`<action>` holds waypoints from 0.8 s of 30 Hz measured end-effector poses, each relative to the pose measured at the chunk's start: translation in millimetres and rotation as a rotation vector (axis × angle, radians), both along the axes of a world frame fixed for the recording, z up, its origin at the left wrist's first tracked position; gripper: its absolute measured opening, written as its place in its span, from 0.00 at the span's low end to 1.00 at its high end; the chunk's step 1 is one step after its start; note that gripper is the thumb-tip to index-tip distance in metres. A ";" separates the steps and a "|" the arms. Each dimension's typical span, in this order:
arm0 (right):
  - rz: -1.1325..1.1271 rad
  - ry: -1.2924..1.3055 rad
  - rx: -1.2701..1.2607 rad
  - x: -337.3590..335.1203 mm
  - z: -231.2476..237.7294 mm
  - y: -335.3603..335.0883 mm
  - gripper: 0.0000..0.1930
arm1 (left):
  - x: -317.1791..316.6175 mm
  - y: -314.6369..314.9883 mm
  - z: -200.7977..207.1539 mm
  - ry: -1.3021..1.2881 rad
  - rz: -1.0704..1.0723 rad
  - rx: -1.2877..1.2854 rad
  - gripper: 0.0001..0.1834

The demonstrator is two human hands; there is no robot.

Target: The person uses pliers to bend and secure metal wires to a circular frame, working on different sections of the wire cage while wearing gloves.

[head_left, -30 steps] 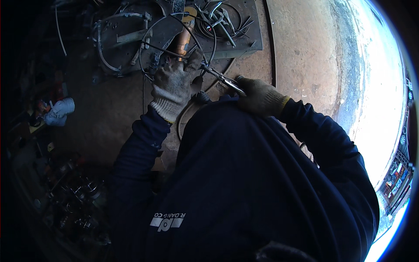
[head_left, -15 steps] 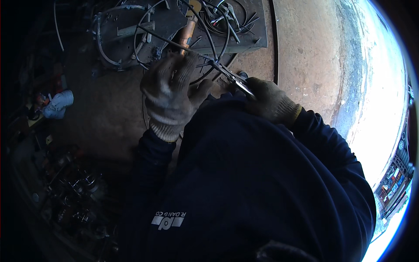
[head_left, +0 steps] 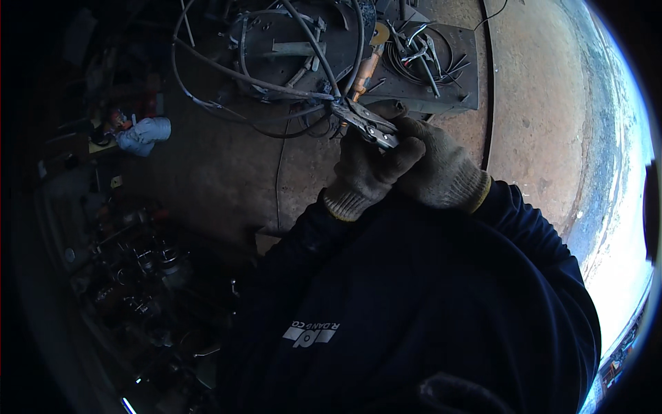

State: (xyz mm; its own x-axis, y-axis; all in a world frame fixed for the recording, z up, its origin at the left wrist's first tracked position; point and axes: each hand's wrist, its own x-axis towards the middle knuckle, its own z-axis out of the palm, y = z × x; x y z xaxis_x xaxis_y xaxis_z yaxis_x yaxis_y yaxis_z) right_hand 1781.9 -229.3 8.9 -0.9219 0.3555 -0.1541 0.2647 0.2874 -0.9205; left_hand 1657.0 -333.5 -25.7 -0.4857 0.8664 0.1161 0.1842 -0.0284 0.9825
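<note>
Both my hands wear knitted work gloves and are together on a pair of metal locking pliers (head_left: 372, 125). My right hand (head_left: 441, 164) is wrapped round the handle end. From the left and below, my left hand (head_left: 365, 169) closes on the same pliers, its thumb across toward the right hand. The jaws sit at a joint of a frame of bent metal rods (head_left: 272, 86), where several rods meet. This frame rises away from me in wide loops. Some fingers are hidden behind the pliers.
Beyond the hands stands a dark metal worktable (head_left: 455, 79). On it lie an orange angle grinder (head_left: 366, 72), more pliers (head_left: 420, 48), coiled rod and a curved metal piece (head_left: 243, 48). A light blue cloth item (head_left: 145, 134) and dark machine parts (head_left: 155, 259) are at left.
My left hand, raised and spread beside the rods before, has come right and closed on the pliers. The view has shifted, and the rod frame shows at a different angle.
</note>
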 end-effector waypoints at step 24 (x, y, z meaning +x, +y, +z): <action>-0.254 0.149 0.270 8.4 -5.3 -14.7 0.36 | -15.0 -4.9 3.3 0.428 -0.296 0.018 0.19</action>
